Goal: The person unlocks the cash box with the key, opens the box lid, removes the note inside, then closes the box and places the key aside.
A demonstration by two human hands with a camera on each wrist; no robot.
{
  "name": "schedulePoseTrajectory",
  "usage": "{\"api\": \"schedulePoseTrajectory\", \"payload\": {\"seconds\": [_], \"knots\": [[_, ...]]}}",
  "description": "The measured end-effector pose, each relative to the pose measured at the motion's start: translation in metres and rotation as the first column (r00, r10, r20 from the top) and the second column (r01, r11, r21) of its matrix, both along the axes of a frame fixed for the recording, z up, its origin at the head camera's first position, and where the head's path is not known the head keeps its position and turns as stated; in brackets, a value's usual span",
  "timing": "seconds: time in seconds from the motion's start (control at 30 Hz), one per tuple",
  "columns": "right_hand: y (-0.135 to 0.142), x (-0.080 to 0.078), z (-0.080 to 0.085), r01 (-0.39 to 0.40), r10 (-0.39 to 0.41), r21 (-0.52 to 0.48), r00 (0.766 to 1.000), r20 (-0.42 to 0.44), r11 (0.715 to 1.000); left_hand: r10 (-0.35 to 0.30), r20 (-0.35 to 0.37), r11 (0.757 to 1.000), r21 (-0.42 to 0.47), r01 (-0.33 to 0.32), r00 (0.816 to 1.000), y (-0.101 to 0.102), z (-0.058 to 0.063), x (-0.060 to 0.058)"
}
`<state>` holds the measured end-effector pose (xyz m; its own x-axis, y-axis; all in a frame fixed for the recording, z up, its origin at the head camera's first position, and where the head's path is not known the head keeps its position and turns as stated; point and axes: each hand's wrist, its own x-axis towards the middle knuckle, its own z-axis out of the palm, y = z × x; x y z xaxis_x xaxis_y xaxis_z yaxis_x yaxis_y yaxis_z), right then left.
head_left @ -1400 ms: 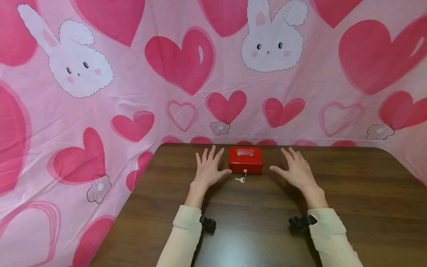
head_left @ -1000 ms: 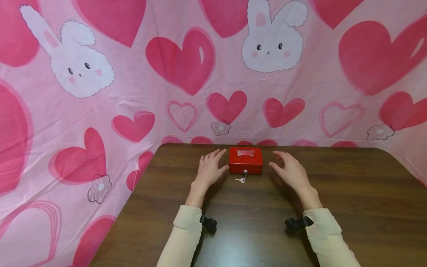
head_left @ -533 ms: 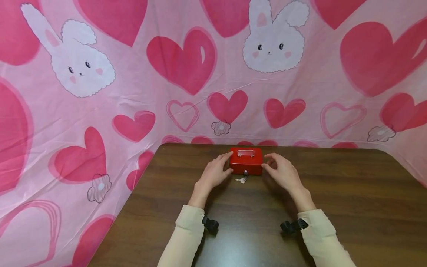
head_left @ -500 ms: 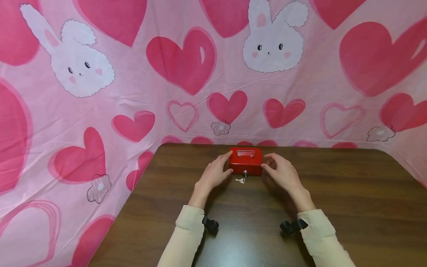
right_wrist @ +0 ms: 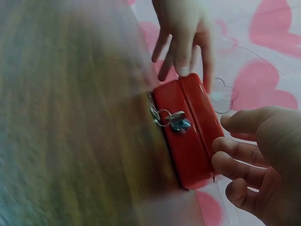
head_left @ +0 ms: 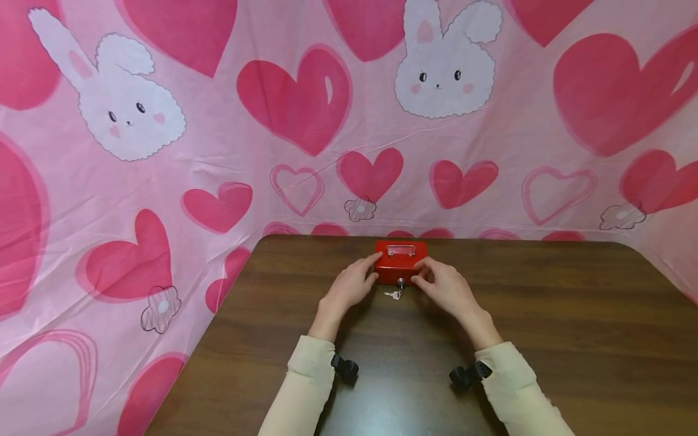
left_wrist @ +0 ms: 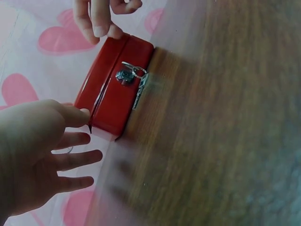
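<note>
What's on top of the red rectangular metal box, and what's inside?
The box has a silver rectangular metal handle on its closed red lid, which hides anything inside.

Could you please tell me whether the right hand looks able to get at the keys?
Probably yes: the right hand is at the red box, close to the keys, and the left hand, at its left end, leaves them uncovered.
</note>
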<state>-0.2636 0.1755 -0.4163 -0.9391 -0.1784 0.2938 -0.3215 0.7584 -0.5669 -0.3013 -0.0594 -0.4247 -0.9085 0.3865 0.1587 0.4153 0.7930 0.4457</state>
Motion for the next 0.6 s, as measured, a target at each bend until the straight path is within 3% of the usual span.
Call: {"api": "schedulePoseTrajectory", "payload": {"seconds": [0.6], "knots": [[-0.015,0.0,-0.01,-0.055,0.054,0.015,0.997,0.048,0.998,-0.003,0.008,0.999,0.048,0.003,1.0,0.002,0.001,0.0]]}}
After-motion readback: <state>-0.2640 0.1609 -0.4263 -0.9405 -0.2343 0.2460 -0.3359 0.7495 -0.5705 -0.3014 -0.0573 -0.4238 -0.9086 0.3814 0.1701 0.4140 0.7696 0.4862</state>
